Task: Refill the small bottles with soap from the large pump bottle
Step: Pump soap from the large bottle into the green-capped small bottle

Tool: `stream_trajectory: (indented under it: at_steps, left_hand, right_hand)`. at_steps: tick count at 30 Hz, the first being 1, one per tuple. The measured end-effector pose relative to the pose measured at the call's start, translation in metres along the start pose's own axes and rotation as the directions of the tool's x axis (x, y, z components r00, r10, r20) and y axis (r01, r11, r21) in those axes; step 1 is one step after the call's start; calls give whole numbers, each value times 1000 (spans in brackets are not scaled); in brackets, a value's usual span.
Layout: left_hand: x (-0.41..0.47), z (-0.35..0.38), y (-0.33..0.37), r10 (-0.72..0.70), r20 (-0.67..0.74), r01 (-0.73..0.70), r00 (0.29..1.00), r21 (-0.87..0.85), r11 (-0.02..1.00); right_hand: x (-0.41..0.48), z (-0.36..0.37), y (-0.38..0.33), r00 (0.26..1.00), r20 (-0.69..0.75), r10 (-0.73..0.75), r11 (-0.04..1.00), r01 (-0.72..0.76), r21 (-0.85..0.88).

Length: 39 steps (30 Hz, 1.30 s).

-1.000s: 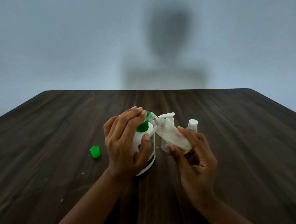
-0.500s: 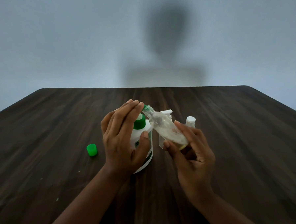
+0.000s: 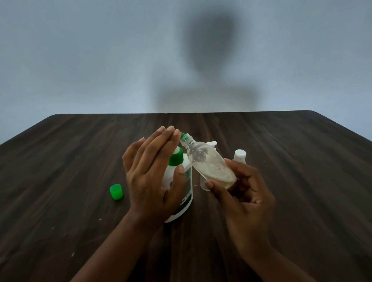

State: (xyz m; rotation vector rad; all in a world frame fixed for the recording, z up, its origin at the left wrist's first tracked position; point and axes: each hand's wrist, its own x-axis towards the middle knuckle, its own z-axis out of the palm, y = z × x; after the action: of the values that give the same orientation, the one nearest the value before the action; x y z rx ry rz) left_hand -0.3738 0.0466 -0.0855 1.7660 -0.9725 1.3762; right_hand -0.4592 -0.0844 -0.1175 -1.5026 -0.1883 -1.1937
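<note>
The large white pump bottle with a green collar stands mid-table. My left hand covers its pump head with fingers extended, thumb against the bottle's side. My right hand holds a small clear bottle, tilted, its open mouth at the green pump spout by my left fingertips. Pale soap lies in its lower part. Its green cap sits on the table to the left.
Behind the held bottle stand a small clear bottle with a white pump top and another small bottle with a white cap. The dark wooden table ends at a pale wall; small specks lie near the front left.
My left fingers have straightened and risen from a curled press on the pump head. The tilted small bottle stays at the spout. The camera view shifted slightly.
</note>
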Motion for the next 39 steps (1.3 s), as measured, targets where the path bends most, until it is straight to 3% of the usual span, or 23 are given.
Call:
stream_trajectory:
  at_steps: [6, 17, 26, 39]
  left_hand:
    - [3, -1, 0, -38, -42, 37, 998, -35, 999]
    - [6, -3, 8, -67, -10, 66, 998, -64, 996]
    - [4, 0, 7, -109, -6, 108, 994, -88, 990]
    - [7, -4, 6, -84, 18, 85, 996, -82, 993]
  right_hand:
    - [-2, -2, 1, 998, -27, 64, 998, -64, 19]
    - [0, 0, -2, 998, 1, -70, 997, 70, 22]
    - [-1, -4, 1, 999, 10, -33, 999, 32, 31]
    - [2, -1, 5, 996, 27, -87, 996, 87, 13]
